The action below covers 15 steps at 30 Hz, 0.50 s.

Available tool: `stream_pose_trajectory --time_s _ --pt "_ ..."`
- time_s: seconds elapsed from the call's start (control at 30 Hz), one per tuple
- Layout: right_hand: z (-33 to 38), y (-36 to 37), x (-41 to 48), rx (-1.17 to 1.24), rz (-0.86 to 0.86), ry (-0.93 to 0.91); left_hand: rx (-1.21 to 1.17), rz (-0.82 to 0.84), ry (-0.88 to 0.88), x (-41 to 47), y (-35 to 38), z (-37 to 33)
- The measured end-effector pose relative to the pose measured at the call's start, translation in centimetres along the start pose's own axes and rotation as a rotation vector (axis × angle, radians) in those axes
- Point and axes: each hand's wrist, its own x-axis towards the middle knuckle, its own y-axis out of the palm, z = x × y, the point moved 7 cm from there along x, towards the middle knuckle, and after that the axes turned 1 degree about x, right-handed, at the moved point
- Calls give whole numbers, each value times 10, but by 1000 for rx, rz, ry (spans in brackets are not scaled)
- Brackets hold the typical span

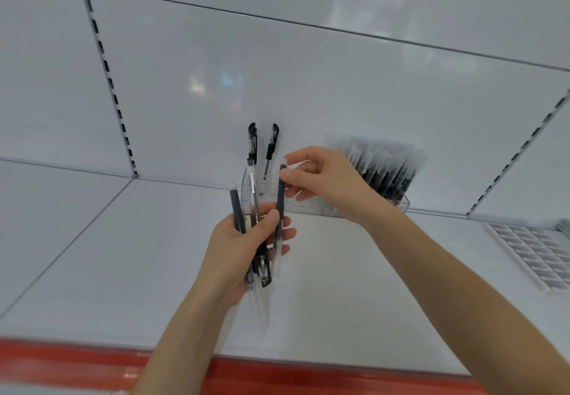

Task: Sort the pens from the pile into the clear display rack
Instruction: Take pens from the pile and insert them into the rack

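Left hand [240, 249] grips a bundle of pens [250, 197], fingers and thumb curled round the barrels, and holds it upright above the white shelf [339, 286], in front of the clear display rack [308, 208]. Right hand [327, 178] pinches the top end of one dark pen [280, 191] between thumb and fingertips. This pen's lower part runs down past the left thumb and appears to lie within the left-hand bundle, though blur there prevents a firm reading. The rack stands at the back of the shelf against the rear panel. Two black-capped pens [252, 141] stand upright in its left section. Its right section holds a dense row of dark pens [385, 175]. The bundle is mixed: dark matte barrels, clear barrels with printed labels, and black clips at the lower end. Handling judgement: each pen is light, stiff and slender, with a smooth barrel that can slip through a loose pinch. Take hold near the upper end, where the right hand is placed, so the tip is free to enter a rack hole. Withdraw along the pen's own axis to avoid dragging neighbouring pens out of the bundle. Clips may snag on one another. The clear rack is probably light and may shift if a pen is pushed in at an angle.
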Motion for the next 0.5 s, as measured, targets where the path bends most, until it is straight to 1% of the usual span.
stream_pose_trajectory --time_s 0.13,0.17,0.2,0.23,0.27,0.33,0.37,0.4,0.43,0.5 --pt "-12 -20 7 311 -177 91 36 3 8 -5 -5 -4" --pt "-16 -23 7 340 -207 107 49 -1 14 -6 -7 -5" --pt "-19 -25 7 301 -231 103 59 -8 20 -7 -8 -6" --pt "-21 -27 6 174 -260 67 62 -19 26 -7 -9 -7" --pt "-19 -30 3 -20 -298 -12 61 -34 31 -7 -11 -8" --pt "-7 -26 -9 -372 -355 -266 61 -66 35 -6 -14 -9" --pt "-1 -19 -16 -469 -334 -400 60 -78 35 -5 -15 -9" --pt "2 -9 -22 -535 -269 -507 56 -86 33 -5 -16 -9" --pt "2 2 -27 -594 -181 -587 50 -90 30 -4 -15 -8" --pt "-3 21 -34 -728 -39 -688 52 -85 23 -3 -13 -8"
